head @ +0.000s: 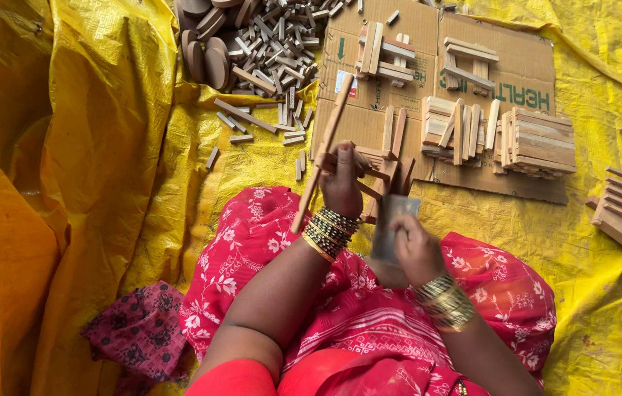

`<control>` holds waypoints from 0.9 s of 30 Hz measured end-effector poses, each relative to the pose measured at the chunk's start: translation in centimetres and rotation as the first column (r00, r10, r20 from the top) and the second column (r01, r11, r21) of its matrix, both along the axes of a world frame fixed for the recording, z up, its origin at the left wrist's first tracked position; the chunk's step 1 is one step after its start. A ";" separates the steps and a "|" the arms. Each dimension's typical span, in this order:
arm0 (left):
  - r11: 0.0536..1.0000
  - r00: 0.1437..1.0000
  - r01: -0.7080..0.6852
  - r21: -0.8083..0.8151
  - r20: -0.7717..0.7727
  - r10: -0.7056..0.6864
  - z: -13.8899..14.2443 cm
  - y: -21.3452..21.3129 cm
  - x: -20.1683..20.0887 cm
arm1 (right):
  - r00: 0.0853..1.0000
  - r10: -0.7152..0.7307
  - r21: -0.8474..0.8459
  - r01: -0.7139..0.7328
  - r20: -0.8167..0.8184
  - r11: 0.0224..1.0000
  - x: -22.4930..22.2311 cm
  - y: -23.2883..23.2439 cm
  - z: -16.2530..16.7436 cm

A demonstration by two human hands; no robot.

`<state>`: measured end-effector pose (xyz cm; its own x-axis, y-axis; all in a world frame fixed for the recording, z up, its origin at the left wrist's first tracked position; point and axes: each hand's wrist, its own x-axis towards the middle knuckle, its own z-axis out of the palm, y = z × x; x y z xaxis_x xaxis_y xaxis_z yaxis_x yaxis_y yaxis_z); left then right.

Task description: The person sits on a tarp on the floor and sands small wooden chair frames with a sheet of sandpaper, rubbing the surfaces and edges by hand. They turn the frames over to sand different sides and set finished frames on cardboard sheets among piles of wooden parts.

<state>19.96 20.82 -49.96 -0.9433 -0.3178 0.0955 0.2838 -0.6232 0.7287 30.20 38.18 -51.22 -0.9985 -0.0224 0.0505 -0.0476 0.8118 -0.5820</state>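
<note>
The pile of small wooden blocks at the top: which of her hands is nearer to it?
Left. The left hand, gripping a long wooden stick, sits just below and right of the pile of small wooden blocks. The right hand, holding a grey packet, is lower and further right.

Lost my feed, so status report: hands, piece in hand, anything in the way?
Left hand grips long wooden stick and slatted wooden frame. Right hand holds flat grey metal block. Wooden slat stacks ahead on cardboard sheet.
</note>
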 end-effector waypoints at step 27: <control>0.996 0.994 0.046 0.079 -0.101 -0.038 0.3 -0.7 0.0 | 0.939 0.018 0.148 -0.073 0.345 0.986 -3.1 2.6 2.9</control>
